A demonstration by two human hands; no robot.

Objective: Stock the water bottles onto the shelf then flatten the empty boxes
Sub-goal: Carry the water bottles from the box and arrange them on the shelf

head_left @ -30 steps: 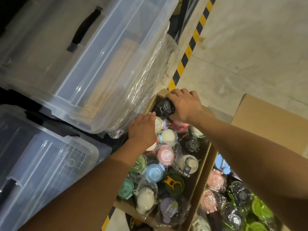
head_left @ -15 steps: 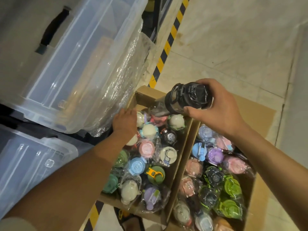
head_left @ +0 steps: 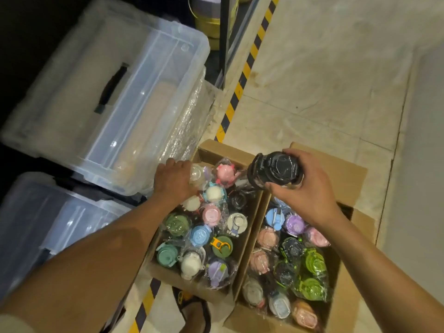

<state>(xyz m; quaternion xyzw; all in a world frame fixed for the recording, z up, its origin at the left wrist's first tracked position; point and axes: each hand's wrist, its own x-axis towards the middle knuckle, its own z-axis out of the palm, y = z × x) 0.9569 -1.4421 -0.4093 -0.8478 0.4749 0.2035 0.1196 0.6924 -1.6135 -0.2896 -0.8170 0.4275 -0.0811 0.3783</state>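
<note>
Reference item: left cardboard box point(head_left: 211, 150), plain brown, unprinted. Inside it: pink lid point(head_left: 224, 173), cream-white lid point(head_left: 213, 193), light blue lid point(head_left: 200, 235), teal lid point(head_left: 167, 254), lilac lid point(head_left: 217, 270), and an olive-green lid point(head_left: 222, 246) bearing an orange ring. Over its far right corner: black bottle point(head_left: 276, 174), glossy black throughout. Against its right side: second box point(head_left: 346, 174), same plain brown, holding lime-green bottles point(head_left: 313, 263) among pink, lilac, pale blue and black lids. Past its far edge: floor tape point(head_left: 242, 78), yellow with black diagonal stripes. Beyond that: floor point(head_left: 324, 68), pale cream, mottled. To its left: storage bin point(head_left: 156, 92), colourless and translucent, with a black handle point(head_left: 113, 87); nearer bin point(head_left: 48, 224), faintly blue.
</note>
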